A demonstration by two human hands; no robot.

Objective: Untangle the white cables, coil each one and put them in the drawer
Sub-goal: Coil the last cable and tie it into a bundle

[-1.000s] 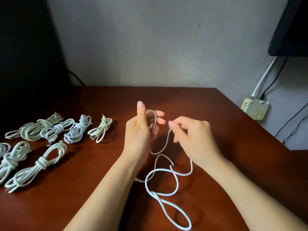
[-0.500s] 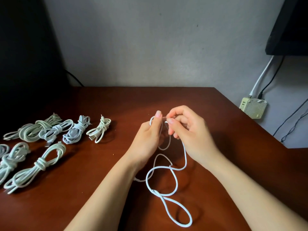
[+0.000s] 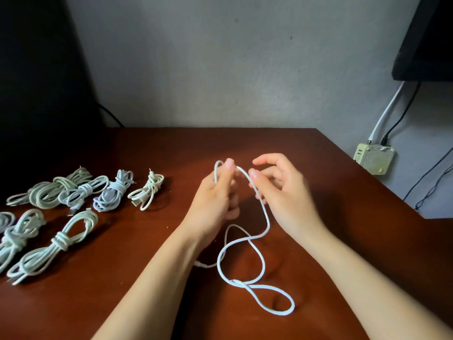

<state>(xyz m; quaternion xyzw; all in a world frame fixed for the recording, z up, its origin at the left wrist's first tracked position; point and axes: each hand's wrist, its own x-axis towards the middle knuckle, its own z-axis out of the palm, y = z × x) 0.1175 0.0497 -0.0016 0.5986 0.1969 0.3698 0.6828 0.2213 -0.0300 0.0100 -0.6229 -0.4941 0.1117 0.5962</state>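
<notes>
A loose white cable (image 3: 255,285) lies in figure-eight loops on the brown table (image 3: 355,241), and its upper end rises to my hands. My left hand (image 3: 213,197) holds a small loop of it, the thumb pressing the cable against the fingers. From there the cable arches over to my right hand (image 3: 284,192), whose fingers are spread and loosely curled. The right thumb tip lies beside the cable and the index finger is apart from it. Several coiled white cables (image 3: 147,190) lie in two rows at the left. No drawer is in view.
The table's right edge runs diagonally close to my right arm. Beyond it a cream box (image 3: 375,159) with plugged-in wires hangs on the grey wall. A dark screen (image 3: 426,38) sits at the upper right, and a dark object stands at the back left.
My right hand has let go of its pinch at the top of the loop and drawn slightly right, fingers spreading. My left thumb now holds the loop alone.
</notes>
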